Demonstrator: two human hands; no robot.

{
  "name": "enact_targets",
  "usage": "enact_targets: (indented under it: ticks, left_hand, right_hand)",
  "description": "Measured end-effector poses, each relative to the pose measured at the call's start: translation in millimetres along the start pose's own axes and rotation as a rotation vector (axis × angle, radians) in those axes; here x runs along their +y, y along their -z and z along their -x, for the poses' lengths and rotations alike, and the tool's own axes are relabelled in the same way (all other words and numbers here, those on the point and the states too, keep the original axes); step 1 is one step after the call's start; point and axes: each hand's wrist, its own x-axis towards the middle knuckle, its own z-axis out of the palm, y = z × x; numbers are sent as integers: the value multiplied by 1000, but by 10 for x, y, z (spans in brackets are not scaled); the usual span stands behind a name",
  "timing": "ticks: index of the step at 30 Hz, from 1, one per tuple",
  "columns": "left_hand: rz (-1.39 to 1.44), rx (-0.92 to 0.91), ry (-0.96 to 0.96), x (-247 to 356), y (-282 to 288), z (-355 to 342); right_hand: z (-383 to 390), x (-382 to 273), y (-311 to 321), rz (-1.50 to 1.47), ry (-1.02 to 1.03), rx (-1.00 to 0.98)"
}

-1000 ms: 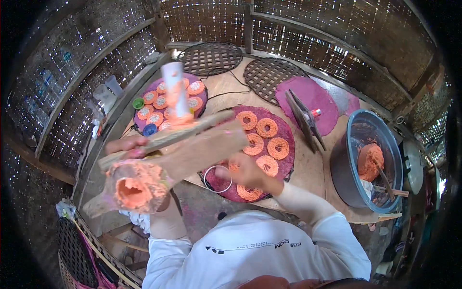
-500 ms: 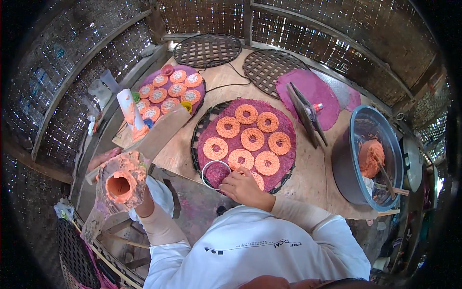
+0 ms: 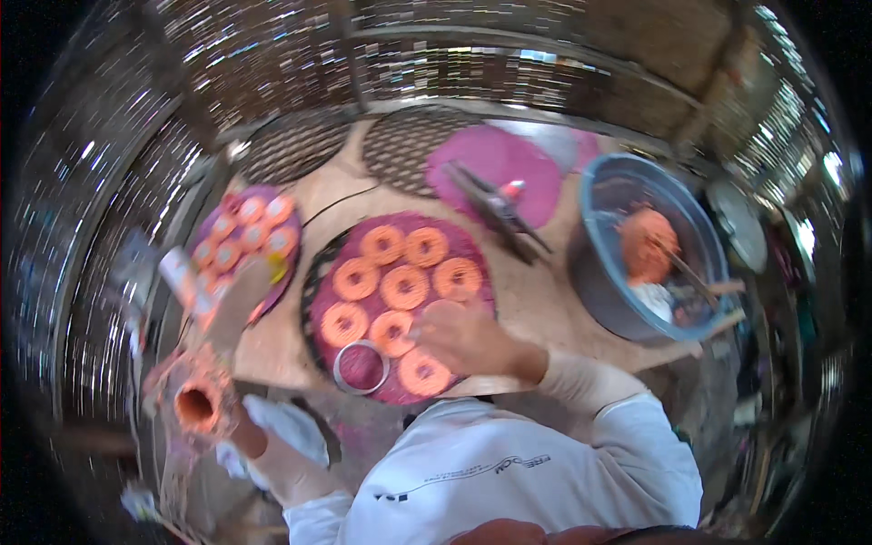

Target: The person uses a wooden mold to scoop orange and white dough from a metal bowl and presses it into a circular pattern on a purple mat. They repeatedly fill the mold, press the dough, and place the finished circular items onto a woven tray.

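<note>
A round woven tray (image 3: 320,272) covered with purple cloth carries several orange dough rings (image 3: 404,286). A metal ring mould (image 3: 361,366) lies on its near edge. My right hand (image 3: 465,338) rests on the cloth just right of the mould, its fingertips beside a dough ring, with nothing seen in it. At the lower left, my left hand (image 3: 245,434) grips a long wooden press (image 3: 202,400) smeared with orange dough. The press's far end points toward a second tray. The picture is blurred by motion.
A second purple tray (image 3: 247,238) with smaller orange rings sits at the left. A blue-grey basin (image 3: 599,218) at the right holds orange dough and a stick. Two bare woven trays (image 3: 292,145), a purple cloth (image 3: 495,163) and a dark flat tool lie behind. Woven walls surround the table.
My left hand swung the wooden press off the trays down to the lower left. My right hand shifted from the metal ring to just right of it. The view turned left.
</note>
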Motion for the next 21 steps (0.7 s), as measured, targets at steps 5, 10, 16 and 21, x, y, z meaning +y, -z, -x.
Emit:
enact_targets:
  ticks: [5,10,16,21]
  left_hand:
    - [60,-35,26,275,-483,-88]
    - [199,-103,6,838,-1120,-182]
    - [269,-153,-7,1302,-1429,-161]
    - [288,-187,16,1491,-1562,-111]
  right_hand:
    - [599,949,1531,550,-572,160]
    - [2096,1628,2215,1055,-1141,-361]
    - [2601,1946,2133,1100,-1205,-480]
    - [2209,1951,2510,987,-1139,-637]
